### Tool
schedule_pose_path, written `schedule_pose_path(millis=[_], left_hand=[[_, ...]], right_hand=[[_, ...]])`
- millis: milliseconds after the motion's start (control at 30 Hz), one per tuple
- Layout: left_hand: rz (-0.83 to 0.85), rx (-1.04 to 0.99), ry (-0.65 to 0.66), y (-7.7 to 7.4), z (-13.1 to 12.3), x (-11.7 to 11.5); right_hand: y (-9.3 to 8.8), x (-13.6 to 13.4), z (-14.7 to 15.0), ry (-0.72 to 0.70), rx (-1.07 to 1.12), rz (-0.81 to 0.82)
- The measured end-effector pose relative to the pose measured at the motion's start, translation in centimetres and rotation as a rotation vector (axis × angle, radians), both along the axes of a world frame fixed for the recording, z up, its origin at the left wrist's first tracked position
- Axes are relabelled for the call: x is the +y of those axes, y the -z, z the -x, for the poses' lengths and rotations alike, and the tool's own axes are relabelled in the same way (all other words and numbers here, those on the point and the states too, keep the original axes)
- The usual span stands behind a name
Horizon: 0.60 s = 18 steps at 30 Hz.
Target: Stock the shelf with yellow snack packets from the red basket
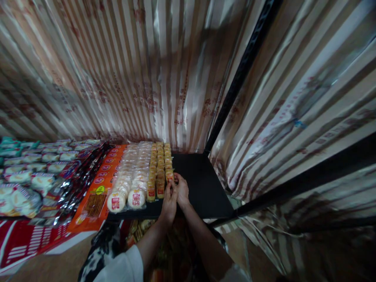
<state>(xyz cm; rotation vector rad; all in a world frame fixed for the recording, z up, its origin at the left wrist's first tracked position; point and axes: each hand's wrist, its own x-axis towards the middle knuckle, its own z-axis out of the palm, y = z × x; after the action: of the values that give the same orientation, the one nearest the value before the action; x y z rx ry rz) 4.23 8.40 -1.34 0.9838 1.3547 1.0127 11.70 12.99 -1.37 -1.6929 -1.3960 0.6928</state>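
Evidently left hand [169, 203] and right hand [182, 190] meet on the near packet [169, 175] of the rightmost row [167, 156], fingers closed on it; judged light, slippery-wrapped, crushable, best pinched at its edges

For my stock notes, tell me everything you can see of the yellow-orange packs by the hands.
The yellow-orange packs are small, glossy and red-labelled, lying in three columns running front to back on the black shelf, beside the round white packs. The rightmost column stops shorter; the left hand and right hand meet at its front pack.
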Motion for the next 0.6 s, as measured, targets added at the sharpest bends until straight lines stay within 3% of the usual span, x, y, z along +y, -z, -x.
schedule_pose_path(millis=[167, 400, 533, 600], left_hand=[[0.002, 0.023, 0.009, -1.2, -0.1, 0.1], [0.046, 0.068, 0.014, -2.9, -0.2, -0.3], [-0.180, 0.200, -0.044, -4.0, -0.2, -2.2], [-0.285, 0.168, 0.023, -5.2, 0.2, -4.7]], right_hand=[[0.7, -0.1, 0.2, -0.022, 0.119, -0.008], [1.3, 0.1, 0.0, -0.076, 0.114, -0.032], [2.1, 0.5, 0.1, -0.084, 0.109, -0.020], [2.3, 0.5, 0.2, -0.094, 0.100, -0.040]])
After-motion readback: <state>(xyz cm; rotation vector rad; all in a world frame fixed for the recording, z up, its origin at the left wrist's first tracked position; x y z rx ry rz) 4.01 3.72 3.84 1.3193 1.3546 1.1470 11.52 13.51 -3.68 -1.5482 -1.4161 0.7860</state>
